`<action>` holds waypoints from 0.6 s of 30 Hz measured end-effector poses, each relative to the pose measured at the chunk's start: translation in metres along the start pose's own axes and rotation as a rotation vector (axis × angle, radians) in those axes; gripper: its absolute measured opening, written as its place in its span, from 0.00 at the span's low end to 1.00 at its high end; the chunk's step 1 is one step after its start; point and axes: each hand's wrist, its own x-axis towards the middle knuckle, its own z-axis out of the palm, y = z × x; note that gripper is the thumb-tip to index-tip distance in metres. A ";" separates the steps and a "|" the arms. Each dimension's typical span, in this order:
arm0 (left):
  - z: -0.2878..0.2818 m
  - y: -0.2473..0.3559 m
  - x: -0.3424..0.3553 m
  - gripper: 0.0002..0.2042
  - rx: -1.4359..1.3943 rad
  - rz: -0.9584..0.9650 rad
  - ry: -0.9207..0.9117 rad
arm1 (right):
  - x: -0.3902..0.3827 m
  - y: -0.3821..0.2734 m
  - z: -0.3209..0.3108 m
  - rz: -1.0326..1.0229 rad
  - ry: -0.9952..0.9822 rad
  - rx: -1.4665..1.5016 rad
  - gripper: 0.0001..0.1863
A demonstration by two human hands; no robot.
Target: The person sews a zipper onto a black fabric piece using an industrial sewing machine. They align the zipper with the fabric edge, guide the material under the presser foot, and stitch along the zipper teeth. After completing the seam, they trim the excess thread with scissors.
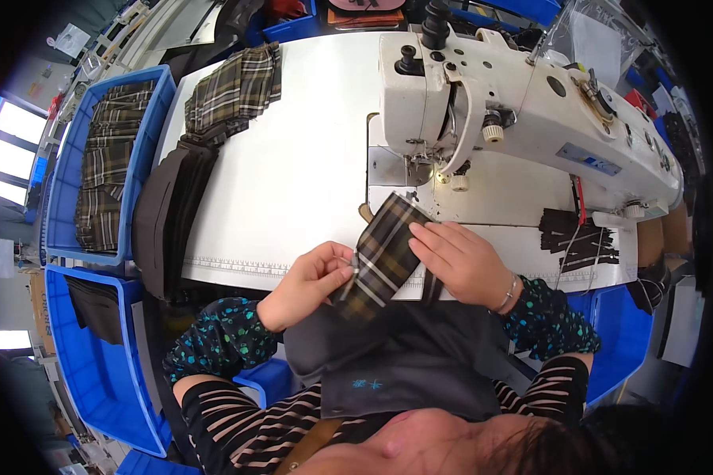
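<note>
In the head view, the plaid piece (pixel 384 257) lies over the near edge of the surface (pixel 301 142), short of the sewing machine's (pixel 420 95) needle. My left hand (pixel 309 283) has thumb and forefinger pinched on its left side; my right hand (pixel 467 261) lays its fingers close together along the other side — the thumb is hidden, so I cannot tell whether it clamps.

I'd judge this piece is in hand but not under the foot; whether its stitching is done, I cannot tell. Plenty seems left: a plaid stack (pixel 234 91) sits at the far left corner, a dark stack (pixel 166 214) along the left edge, though either could be finished work. Dark strips (pixel 578 237) lie towards the near right corner.

Beyond the left edge, the upper blue bin (pixel 166 103) is packed with plaid pieces (pixel 111 166) — the lower blue bin (pixel 107 380) holds dark pieces (pixel 95 305) at its far end.
</note>
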 end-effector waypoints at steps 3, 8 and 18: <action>0.005 0.016 0.009 0.11 0.358 0.126 -0.020 | 0.018 0.015 0.012 -0.093 0.025 -0.046 0.14; -0.005 0.045 0.085 0.14 1.211 0.851 0.465 | 0.034 0.037 0.020 -0.143 0.006 0.014 0.13; 0.019 0.037 0.117 0.20 1.883 0.994 0.546 | 0.033 0.033 0.018 -0.146 0.044 -0.109 0.11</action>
